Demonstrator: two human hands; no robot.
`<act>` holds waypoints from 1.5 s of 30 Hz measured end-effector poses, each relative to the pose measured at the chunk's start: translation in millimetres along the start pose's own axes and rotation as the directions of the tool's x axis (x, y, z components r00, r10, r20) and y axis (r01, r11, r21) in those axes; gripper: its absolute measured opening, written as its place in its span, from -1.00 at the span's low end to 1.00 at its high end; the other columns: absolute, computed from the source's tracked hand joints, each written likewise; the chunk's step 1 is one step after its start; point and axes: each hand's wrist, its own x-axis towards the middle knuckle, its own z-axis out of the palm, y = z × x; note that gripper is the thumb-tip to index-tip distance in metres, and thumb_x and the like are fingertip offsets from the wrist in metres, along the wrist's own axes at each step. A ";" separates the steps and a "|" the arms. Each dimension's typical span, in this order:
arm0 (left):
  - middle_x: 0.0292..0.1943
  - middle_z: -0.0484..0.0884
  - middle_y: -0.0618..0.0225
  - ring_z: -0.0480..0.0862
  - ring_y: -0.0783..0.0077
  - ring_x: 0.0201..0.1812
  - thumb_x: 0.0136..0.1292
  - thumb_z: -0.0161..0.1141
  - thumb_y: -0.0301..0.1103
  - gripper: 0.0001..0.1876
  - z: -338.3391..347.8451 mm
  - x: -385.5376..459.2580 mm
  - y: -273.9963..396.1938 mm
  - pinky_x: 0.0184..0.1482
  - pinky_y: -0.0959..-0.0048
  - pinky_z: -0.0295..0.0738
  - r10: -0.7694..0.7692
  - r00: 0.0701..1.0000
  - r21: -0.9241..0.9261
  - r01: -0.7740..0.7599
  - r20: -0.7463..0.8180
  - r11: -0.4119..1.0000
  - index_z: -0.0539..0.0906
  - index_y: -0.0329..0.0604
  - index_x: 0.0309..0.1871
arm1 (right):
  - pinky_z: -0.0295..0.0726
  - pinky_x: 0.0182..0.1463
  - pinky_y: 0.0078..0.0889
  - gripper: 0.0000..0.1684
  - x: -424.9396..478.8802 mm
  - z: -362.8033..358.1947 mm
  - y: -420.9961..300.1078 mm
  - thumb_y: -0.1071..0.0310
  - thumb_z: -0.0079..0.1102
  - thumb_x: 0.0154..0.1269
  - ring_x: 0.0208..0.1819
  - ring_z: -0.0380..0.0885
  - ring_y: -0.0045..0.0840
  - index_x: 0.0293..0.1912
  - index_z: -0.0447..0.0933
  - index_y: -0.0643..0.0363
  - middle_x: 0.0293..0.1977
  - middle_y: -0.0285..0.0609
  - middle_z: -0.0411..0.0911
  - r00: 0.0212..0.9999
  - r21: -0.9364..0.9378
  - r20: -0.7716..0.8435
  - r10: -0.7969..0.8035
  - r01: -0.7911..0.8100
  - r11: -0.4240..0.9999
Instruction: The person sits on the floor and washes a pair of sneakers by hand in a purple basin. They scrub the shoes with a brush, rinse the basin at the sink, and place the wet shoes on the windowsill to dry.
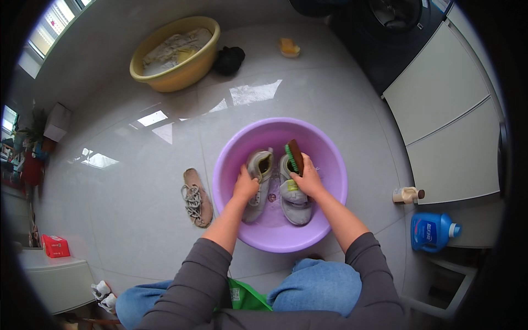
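Observation:
A purple plastic basin (pixel 280 246) stands on the floor in front of me, with two grey shoes in it. My left hand (pixel 246 184) grips the side of the left shoe (pixel 256 208), thumb near its opening. In my right hand (pixel 308 177) is a scrub brush (pixel 294 156) with a brown back and green bristles. The brush is over the heel opening of the right shoe (pixel 296 212), and this hand lies along that shoe. A little water seems to cover the basin's bottom. Outside the basin, to its left, an insole (pixel 206 210) bears a bundle of shoelaces (pixel 193 199).
A yellow tub (pixel 181 78) with soaking cloth stands at the back, beside a black bundle (pixel 229 60). Farther right lies a sponge (pixel 288 46) in a dish. A beige bottle (pixel 406 195) and a blue detergent jug (pixel 431 232) stand right, near a white cabinet (pixel 449 119).

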 end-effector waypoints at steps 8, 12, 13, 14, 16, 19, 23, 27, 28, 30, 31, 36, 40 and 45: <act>0.14 0.47 -0.24 0.49 -0.16 0.18 0.13 0.27 -0.19 -0.32 -11.2 1.3 -3.7 0.22 0.15 0.38 -0.140 0.985 0.034 0.137 0.102 0.990 0.25 -0.39 0.22 | 0.40 0.20 -0.09 -0.17 -14.9 -19.3 2.5 0.18 0.31 0.13 0.17 0.36 0.00 0.29 0.13 0.19 0.14 0.11 0.29 0.954 -0.129 -0.209 0.216 -0.245 0.961; -0.13 0.58 -0.09 0.58 -0.09 -0.02 0.00 0.37 -0.17 -0.40 -20.9 -12.8 18.0 0.06 0.17 0.45 -0.024 0.999 0.012 0.024 -0.044 1.000 0.34 -0.35 -0.02 | 0.40 0.20 -0.06 -0.22 -29.6 -25.1 -7.0 0.22 0.23 0.20 0.15 0.37 0.05 0.31 0.10 0.18 0.18 0.12 0.25 0.956 -0.142 -0.222 0.192 -0.226 0.964; -0.14 0.56 -0.07 0.56 -0.09 -0.01 -0.01 0.37 -0.17 -0.40 -21.6 -15.5 21.8 0.06 0.17 0.44 0.040 0.991 0.070 -0.032 -0.125 0.997 0.33 -0.35 -0.02 | 0.41 0.19 -0.06 -0.24 -30.4 -25.5 -5.5 0.22 0.21 0.21 0.15 0.38 0.05 0.31 0.10 0.18 0.16 0.13 0.27 0.961 -0.161 -0.214 0.177 -0.213 0.964; -0.15 0.54 -0.05 0.54 -0.09 -0.01 -0.01 0.36 -0.18 -0.40 -21.3 -18.5 23.7 0.06 0.17 0.44 0.105 0.975 0.147 -0.077 -0.194 0.986 0.33 -0.35 -0.02 | 0.41 0.19 -0.06 -0.25 -30.4 -24.8 -2.4 0.21 0.19 0.23 0.14 0.39 0.06 0.31 0.10 0.19 0.15 0.14 0.29 0.965 -0.179 -0.235 0.118 -0.163 0.970; -0.19 0.47 0.01 0.47 -0.09 0.00 0.00 0.36 -0.19 -0.39 -17.3 -22.5 23.6 0.09 0.17 0.40 0.233 0.919 0.268 -0.149 -0.318 0.952 0.33 -0.29 0.04 | 0.41 0.16 -0.02 -0.35 -28.0 -20.6 6.8 0.20 0.15 0.27 0.10 0.41 0.09 0.24 0.15 0.22 0.07 0.19 0.37 0.970 -0.152 -0.170 0.175 -0.201 0.968; -0.18 0.44 0.05 0.46 -0.08 0.00 0.05 0.33 -0.16 -0.39 -3.7 -27.2 14.5 0.15 0.19 0.35 0.227 0.931 0.239 -0.160 -0.287 0.958 0.33 -0.20 0.12 | 0.44 0.09 0.00 -0.48 -24.0 -5.4 20.4 0.14 0.09 0.32 0.06 0.44 0.13 0.11 0.20 0.24 -0.04 0.26 0.46 0.922 -0.049 -0.008 0.387 -0.387 0.921; 0.03 0.45 -0.05 0.40 -0.11 0.15 0.08 0.30 -0.13 -0.34 9.0 -16.8 1.1 0.24 0.10 0.27 0.110 0.994 -0.393 -0.103 -0.004 0.914 0.25 -0.10 0.19 | 0.46 0.00 0.00 -0.53 -25.8 9.3 25.2 0.08 0.09 0.35 -0.02 0.50 0.09 -0.03 0.19 0.23 -0.11 0.26 0.49 0.872 0.173 0.082 0.482 -0.489 0.855; 0.08 0.43 -0.09 0.39 -0.08 0.19 0.01 0.31 -0.19 -0.34 11.0 -16.5 -1.5 0.25 0.16 0.28 0.062 0.998 -0.253 -0.052 0.033 0.966 0.23 -0.08 0.15 | 0.55 -0.31 -0.22 -0.46 -29.9 8.5 8.7 0.18 0.29 0.24 -0.18 0.51 -0.39 0.01 0.17 0.11 -0.25 -0.11 0.48 0.836 0.668 0.307 0.454 -0.529 0.522; 0.07 0.42 -0.08 0.39 -0.08 0.17 -0.02 0.32 -0.20 -0.34 8.9 -18.0 0.1 0.24 0.15 0.28 0.072 0.997 -0.240 -0.071 -0.002 0.968 0.24 -0.09 0.13 | 0.53 -0.41 -0.35 -0.41 -29.9 6.6 2.0 0.22 0.36 0.17 -0.28 0.50 -0.50 0.02 0.17 0.06 -0.28 -0.23 0.44 0.824 0.693 0.337 0.456 -0.545 0.473; 0.05 0.42 -0.05 0.41 -0.08 0.14 -0.06 0.34 -0.21 -0.34 3.3 -23.8 5.5 0.21 0.13 0.30 0.070 0.996 -0.158 -0.078 -0.052 0.984 0.25 -0.10 0.11 | 0.54 -0.41 -0.34 -0.41 -29.7 2.7 -14.1 0.23 0.37 0.16 -0.34 0.50 -0.50 0.02 0.17 0.06 -0.29 -0.26 0.45 0.866 0.643 0.287 0.410 -0.491 0.588; 0.03 0.41 -0.03 0.41 -0.08 0.12 -0.07 0.35 -0.21 -0.33 -0.9 -26.7 9.1 0.19 0.12 0.31 0.108 0.991 -0.130 -0.118 -0.083 0.984 0.26 -0.11 0.10 | 0.54 -0.41 -0.33 -0.41 -29.1 -0.2 -22.4 0.23 0.37 0.15 -0.37 0.50 -0.50 0.02 0.17 0.06 -0.30 -0.27 0.45 0.879 0.604 0.259 0.400 -0.470 0.643; -0.03 0.37 0.07 0.39 -0.04 0.07 -0.12 0.36 -0.20 -0.32 -15.5 -43.3 27.2 0.09 0.06 0.35 0.195 0.936 0.083 -0.178 -0.293 0.981 0.29 -0.12 0.08 | 0.53 -0.19 -0.02 -0.43 -27.4 -17.3 -54.1 0.28 0.36 -0.03 -0.23 0.58 0.02 -0.11 0.21 0.16 -0.30 0.07 0.53 0.968 0.085 -0.171 0.181 -0.168 0.982; 0.00 0.33 0.09 0.36 -0.01 0.07 -0.10 0.42 -0.16 -0.31 -16.8 -49.0 34.0 0.06 0.09 0.35 0.214 0.931 0.190 -0.162 -0.297 0.968 0.29 -0.16 0.07 | 0.48 -0.20 0.03 -0.45 -33.4 -29.7 -53.7 0.25 0.37 0.01 -0.20 0.55 0.10 -0.10 0.25 0.17 -0.27 0.08 0.57 0.974 -0.295 -0.226 0.031 -0.099 0.950; -0.02 0.31 0.08 0.36 -0.03 0.05 -0.06 0.47 -0.19 -0.28 -14.4 -45.9 32.0 0.06 0.10 0.37 0.268 0.951 0.166 -0.242 -0.155 0.956 0.28 -0.16 0.11 | 0.50 -0.19 0.01 -0.37 -42.5 -16.7 -38.0 0.10 0.45 -0.01 -0.18 0.56 0.05 -0.11 0.28 0.20 -0.19 0.07 0.52 0.986 0.022 -0.015 0.168 -0.168 0.986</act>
